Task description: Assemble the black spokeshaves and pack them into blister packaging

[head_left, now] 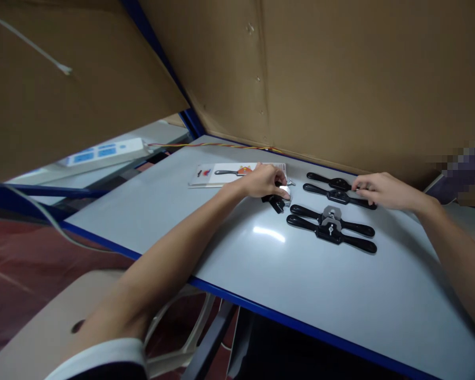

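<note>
Far across the tabletop (pixel 261 274), our left hand (pixel 267 182) covers a loose tool (pixel 277 203); whether its grip is closed, we cannot tell. Our right hand (pixel 380 190), open, touches a row tool (pixel 338 197); lifting it needs a pinch.

Brown cardboard panels (pixel 340 79) form walls behind and at left. White table (pixel 221 253), blue edge, light glare near middle. Beige chair (pixel 43 327) below. Dark red floor (pixel 16 253). White power strip (pixel 103 152) beyond; red-yellow wire (pixel 206 145) along back edge.
</note>
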### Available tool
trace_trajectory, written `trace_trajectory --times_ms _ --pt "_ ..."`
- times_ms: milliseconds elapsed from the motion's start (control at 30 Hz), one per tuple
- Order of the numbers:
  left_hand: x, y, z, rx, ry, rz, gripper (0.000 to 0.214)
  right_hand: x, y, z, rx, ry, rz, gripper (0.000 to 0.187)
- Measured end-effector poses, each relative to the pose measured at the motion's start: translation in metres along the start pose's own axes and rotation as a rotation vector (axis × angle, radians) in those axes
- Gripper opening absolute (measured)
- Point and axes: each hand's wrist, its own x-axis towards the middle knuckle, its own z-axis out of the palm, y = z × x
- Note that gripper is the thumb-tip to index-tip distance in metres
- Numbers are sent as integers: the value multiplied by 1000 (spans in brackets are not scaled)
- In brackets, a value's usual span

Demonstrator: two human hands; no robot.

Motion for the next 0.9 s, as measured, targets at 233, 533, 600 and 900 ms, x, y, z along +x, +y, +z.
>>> trace_trajectory --times_ms 233,533,600,900 --pt "-3 10 7 -203 252 142 28 13 9 15 -154 -22 -68 31" --pt "62 69 28 -194 -23 389 22 0 9 -6 -115 -126 -75 28" --pt "77 80 30 -140 -111 438 27 -5 8 -9 -98 -142 -47 26" --pt "78 78 45 -246 -23 511 37 -3 1 -1 -113 140 -25 26"
